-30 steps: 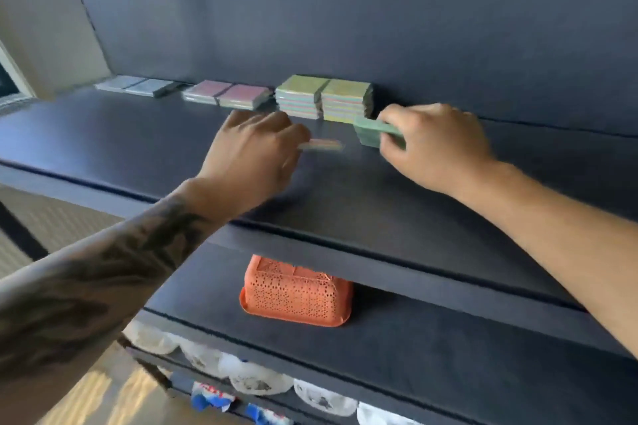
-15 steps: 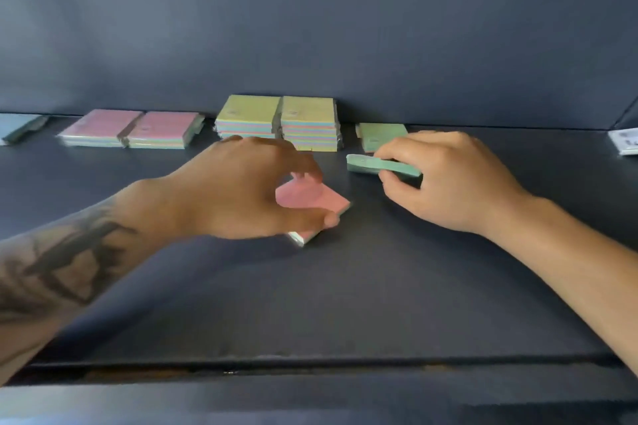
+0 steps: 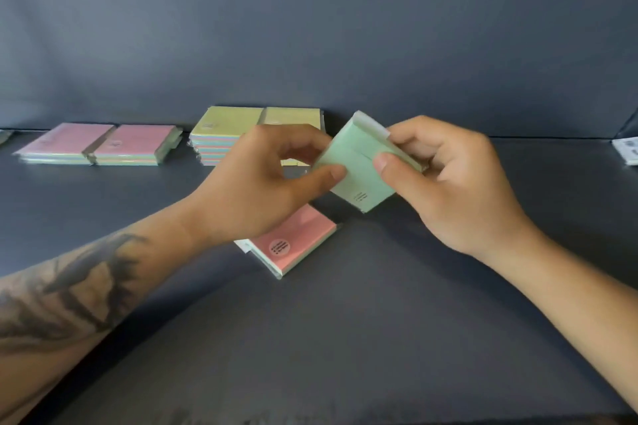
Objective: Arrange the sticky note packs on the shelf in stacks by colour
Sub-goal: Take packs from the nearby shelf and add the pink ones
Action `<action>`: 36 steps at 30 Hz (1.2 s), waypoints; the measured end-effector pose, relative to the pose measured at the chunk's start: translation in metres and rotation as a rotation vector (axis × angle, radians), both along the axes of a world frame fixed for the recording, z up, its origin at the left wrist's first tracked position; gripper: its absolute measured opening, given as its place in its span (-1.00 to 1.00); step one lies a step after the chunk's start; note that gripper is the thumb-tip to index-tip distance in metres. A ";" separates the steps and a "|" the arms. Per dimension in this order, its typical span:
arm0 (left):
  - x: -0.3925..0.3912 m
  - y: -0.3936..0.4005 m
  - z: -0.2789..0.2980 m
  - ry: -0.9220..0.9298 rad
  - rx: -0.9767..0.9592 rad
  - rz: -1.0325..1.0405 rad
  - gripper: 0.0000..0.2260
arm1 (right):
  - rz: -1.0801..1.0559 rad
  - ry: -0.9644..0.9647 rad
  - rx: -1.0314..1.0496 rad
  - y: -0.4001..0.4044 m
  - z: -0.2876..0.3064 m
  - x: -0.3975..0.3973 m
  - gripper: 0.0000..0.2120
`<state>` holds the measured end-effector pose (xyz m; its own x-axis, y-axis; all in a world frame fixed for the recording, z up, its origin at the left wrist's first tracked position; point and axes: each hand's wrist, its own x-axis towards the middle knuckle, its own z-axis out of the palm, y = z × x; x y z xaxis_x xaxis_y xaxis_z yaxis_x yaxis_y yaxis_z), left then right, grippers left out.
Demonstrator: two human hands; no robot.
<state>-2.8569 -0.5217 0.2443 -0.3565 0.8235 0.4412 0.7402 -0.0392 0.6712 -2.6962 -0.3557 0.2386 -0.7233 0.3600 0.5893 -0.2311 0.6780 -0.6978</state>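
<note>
Dark grey and matte, the flat shelf board (image 3: 345, 338) runs from the near edge to a dark grey back wall (image 3: 310, 28). Along the shelf's back edge sit the yellow-topped stacks of sticky note packs (image 3: 228, 133) — two side by side, several packs high, with pastel layers showing at their sides. Toward the back left corner lie the pink-topped sticky note packs (image 3: 100, 145), also a pair side by side, much lower. At the far right edge a white printed pack (image 3: 626, 150) is only partly in view.

Near the shelf's middle, a single pink-topped wrapped pack with a round label (image 3: 297, 245) lies flat and skewed, partly under the left hand (image 3: 255, 193). That hand's thumb and fingers pinch the left side of the mint green sticky note pack (image 3: 359, 169), which is held tilted above the shelf — clear of the surface. The right hand (image 3: 459, 183) grips the same green pack from its right side, thumb on the top face, fingers curled behind.
</note>
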 end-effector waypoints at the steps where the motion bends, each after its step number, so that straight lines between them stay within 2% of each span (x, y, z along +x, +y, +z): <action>1: 0.000 0.001 0.001 -0.053 0.002 -0.027 -0.89 | 0.016 -0.005 -0.049 0.000 0.002 0.001 -0.93; 5: 0.002 0.001 -0.001 -0.276 0.065 -0.074 -0.85 | 0.101 -0.065 -0.250 -0.002 0.003 0.006 -0.84; 8: 0.002 0.000 0.002 -0.369 0.135 -0.058 -0.80 | 0.142 -0.145 -0.311 -0.003 0.003 0.007 -0.70; 11: 0.003 -0.003 0.005 -0.445 0.163 -0.021 -0.81 | 0.111 -0.210 -0.188 -0.006 0.000 0.009 -0.32; 13: 0.003 -0.003 0.007 -0.395 0.140 -0.002 -0.83 | 0.060 -0.230 0.050 -0.009 0.001 0.012 -0.16; 16: 0.006 -0.003 0.008 -0.383 0.089 -0.005 -0.80 | -0.004 -0.204 0.402 -0.008 0.002 0.014 -0.31; 18: 0.006 -0.003 0.009 -0.407 0.049 -0.012 -0.74 | -0.039 -0.191 0.489 -0.006 0.003 0.012 -0.43; 20: 0.007 -0.004 0.011 -0.402 0.012 -0.026 -0.74 | -0.053 -0.180 0.537 -0.004 0.002 0.011 -0.47; 24: 0.017 -0.007 0.016 -0.322 -0.031 -0.035 -0.84 | -0.010 -0.222 0.561 -0.004 0.009 0.017 -0.43; 26: 0.018 -0.009 0.017 -0.238 -0.089 -0.059 -0.81 | -0.035 -0.301 0.559 0.002 0.018 0.021 -0.43; 31: 0.003 -0.021 0.008 0.270 -0.405 0.184 -0.30 | -0.146 -0.570 0.518 0.039 0.037 0.015 -0.50; 36: 0.008 -0.023 -0.006 0.423 -0.577 0.174 -0.23 | -0.234 -0.652 0.464 0.073 0.031 -0.023 -0.57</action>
